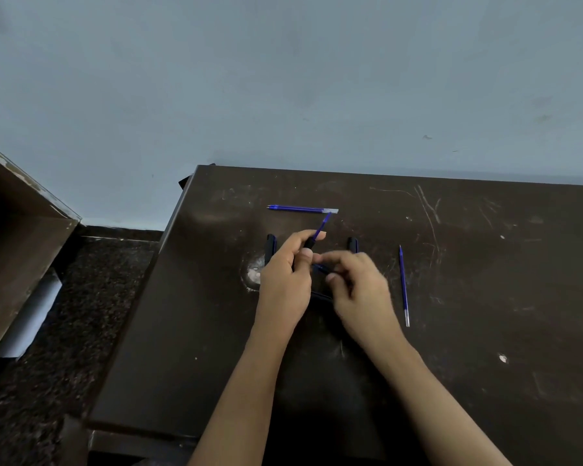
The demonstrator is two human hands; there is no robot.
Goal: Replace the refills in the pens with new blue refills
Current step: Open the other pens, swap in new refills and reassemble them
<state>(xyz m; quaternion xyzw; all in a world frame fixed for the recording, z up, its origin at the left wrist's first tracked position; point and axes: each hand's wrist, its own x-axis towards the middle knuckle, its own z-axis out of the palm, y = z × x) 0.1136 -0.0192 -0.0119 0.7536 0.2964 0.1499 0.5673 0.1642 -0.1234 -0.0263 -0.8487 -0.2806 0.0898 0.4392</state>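
My left hand (288, 274) grips a dark pen part (309, 243) with a blue refill (322, 226) sticking out of it, up and to the right. My right hand (357, 284), blurred, pinches a small dark blue pen piece (321, 268) just right of the left thumb. Two blue refills (302, 208) lie side by side near the far edge of the dark table (485, 280). A single blue refill (403, 285) lies to the right of my hands. Dark pens lie at the left (270, 245) and right (352, 244), and another dark part (320, 295) shows under my hands.
The brown table is scratched, with a white worn spot (253, 272) by my left hand. A pale blue wall (283, 79) rises behind it. To the left are a dark speckled floor (91, 314) and a brown cabinet (17, 237).
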